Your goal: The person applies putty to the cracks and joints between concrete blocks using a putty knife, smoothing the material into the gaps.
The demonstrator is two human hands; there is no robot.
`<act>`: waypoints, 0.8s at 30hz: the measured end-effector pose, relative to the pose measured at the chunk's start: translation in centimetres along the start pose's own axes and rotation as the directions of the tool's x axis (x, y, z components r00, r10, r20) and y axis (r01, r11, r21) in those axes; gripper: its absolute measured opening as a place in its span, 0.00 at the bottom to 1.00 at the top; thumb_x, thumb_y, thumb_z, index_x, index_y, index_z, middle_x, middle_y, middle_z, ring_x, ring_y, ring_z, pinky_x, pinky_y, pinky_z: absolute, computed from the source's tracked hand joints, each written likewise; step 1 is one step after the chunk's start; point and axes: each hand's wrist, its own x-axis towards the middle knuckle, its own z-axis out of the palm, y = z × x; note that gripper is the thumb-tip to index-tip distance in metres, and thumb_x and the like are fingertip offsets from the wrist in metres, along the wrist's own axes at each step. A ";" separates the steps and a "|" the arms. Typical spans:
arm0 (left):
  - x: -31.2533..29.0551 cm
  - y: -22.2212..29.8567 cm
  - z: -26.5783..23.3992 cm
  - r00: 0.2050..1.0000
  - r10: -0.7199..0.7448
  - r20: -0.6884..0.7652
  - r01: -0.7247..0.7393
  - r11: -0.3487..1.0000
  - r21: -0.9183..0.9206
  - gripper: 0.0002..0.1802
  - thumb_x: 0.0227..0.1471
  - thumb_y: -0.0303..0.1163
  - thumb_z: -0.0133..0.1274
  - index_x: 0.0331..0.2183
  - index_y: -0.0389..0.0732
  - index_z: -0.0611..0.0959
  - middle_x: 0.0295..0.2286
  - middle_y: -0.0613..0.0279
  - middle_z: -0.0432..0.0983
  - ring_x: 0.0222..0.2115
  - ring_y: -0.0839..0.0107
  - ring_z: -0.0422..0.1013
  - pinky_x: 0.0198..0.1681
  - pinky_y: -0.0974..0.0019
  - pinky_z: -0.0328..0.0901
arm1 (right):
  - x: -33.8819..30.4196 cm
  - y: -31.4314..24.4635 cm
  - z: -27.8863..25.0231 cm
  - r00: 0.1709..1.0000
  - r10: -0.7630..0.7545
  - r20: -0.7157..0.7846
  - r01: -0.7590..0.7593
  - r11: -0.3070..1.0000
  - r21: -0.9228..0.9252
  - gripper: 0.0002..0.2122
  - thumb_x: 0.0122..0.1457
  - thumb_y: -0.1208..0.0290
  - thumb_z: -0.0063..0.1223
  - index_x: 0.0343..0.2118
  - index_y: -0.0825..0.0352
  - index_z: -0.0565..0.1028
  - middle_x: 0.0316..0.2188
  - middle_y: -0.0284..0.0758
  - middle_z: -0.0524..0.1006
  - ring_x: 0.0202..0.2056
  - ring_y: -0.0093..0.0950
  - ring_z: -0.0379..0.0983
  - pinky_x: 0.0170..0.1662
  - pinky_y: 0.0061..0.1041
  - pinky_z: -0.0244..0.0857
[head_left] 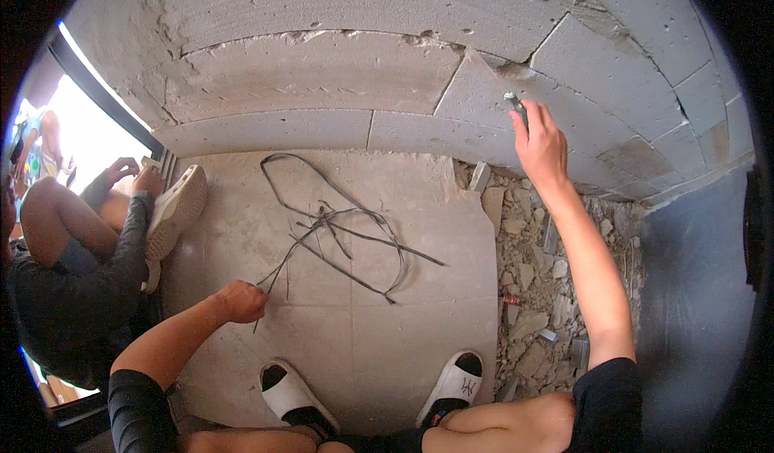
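Black cord [322, 220]: loosely tangled on the floor [218, 235], left of the rubble [528, 277]; likely light, pliant, apt to snag; best held by loose ends.
Left hand [242, 301]: fist curled around the cord's near-left strands.
Slim tool [513, 103]: probably light, stiff; hold its dark handle.
Right hand [542, 142]: fingers wrapped around that handle, at the far block wall [306, 74].

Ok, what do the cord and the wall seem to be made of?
The cord may be plastic: dark, faintly shiny in places, with stiff-looking bends, though fibre can't be ruled out. The wall looks like lightweight concrete block: matte grey, pitted, with visible joints.
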 end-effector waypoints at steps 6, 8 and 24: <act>-0.2 0.1 -0.2 1.000 -0.004 0.000 0.004 1.000 0.001 0.14 0.49 0.41 0.50 0.31 0.39 0.78 0.31 0.51 0.78 0.33 0.50 0.76 0.36 0.49 0.71 | -0.3 0.2 0.3 1.000 0.007 -0.027 -0.006 0.999 0.038 0.14 0.60 0.65 0.51 0.43 0.70 0.69 0.37 0.47 0.75 0.35 0.50 0.74 0.33 0.42 0.69; -0.2 0.0 0.0 1.000 -0.015 0.014 0.015 1.000 0.000 0.15 0.49 0.41 0.50 0.32 0.39 0.78 0.31 0.51 0.78 0.34 0.50 0.76 0.37 0.49 0.71 | -0.7 -0.1 0.7 0.999 0.047 -0.011 -0.046 0.994 0.096 0.14 0.60 0.66 0.51 0.43 0.70 0.68 0.37 0.48 0.75 0.35 0.50 0.74 0.35 0.43 0.69; 0.1 0.6 -1.3 0.997 -0.001 0.078 -0.002 0.999 0.041 0.14 0.49 0.40 0.50 0.33 0.39 0.79 0.32 0.51 0.78 0.37 0.54 0.76 0.41 0.53 0.70 | -3.2 -3.8 1.9 0.927 0.228 0.297 -0.334 0.862 0.382 0.15 0.63 0.61 0.45 0.42 0.69 0.64 0.21 0.51 0.73 0.27 0.55 0.72 0.28 0.47 0.60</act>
